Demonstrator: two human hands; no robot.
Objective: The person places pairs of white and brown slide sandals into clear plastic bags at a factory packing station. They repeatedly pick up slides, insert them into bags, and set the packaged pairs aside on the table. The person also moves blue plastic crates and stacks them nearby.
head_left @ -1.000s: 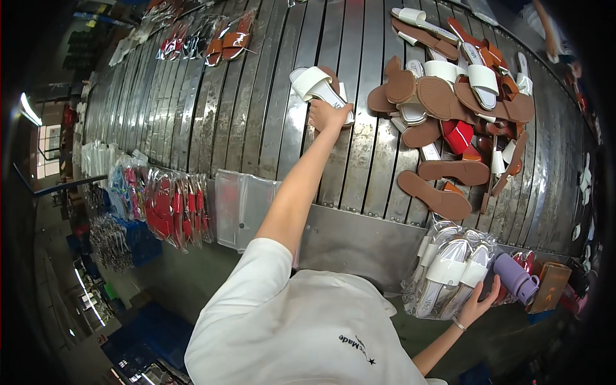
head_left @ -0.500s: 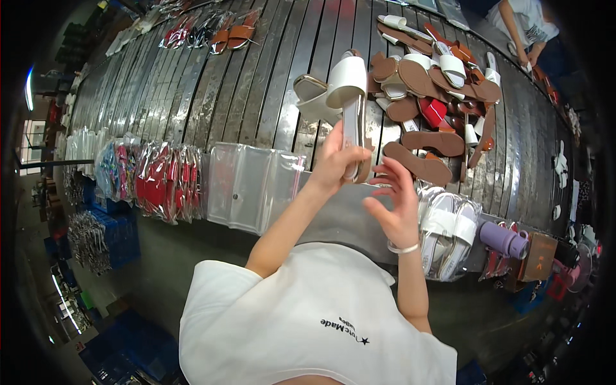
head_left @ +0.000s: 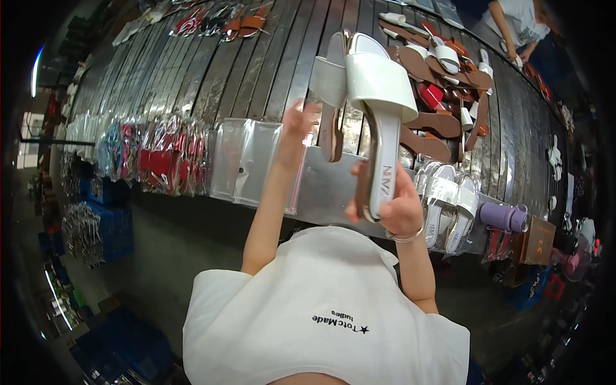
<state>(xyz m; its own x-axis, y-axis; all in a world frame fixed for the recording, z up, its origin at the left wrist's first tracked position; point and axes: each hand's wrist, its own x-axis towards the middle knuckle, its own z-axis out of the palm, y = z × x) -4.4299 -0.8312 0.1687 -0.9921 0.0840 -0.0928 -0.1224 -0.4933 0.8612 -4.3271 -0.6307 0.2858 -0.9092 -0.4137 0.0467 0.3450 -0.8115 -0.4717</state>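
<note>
Above the slatted conveyor (head_left: pixel 192 70), a white sandal (head_left: pixel 380 122) stands lengthwise away from the person, heel clamped in the right hand (head_left: pixel 391 205). The left hand (head_left: pixel 298 122) grips the second sandal (head_left: pixel 328 96) just beside it.

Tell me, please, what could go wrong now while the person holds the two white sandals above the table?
The right hand grips one white sandal only at its heel end, so it might tip or slip. The left hand holds the second sandal close beside it; the two could knock together and scuff. A dropped sandal might land on the brown soles or the clear bags below.
</note>
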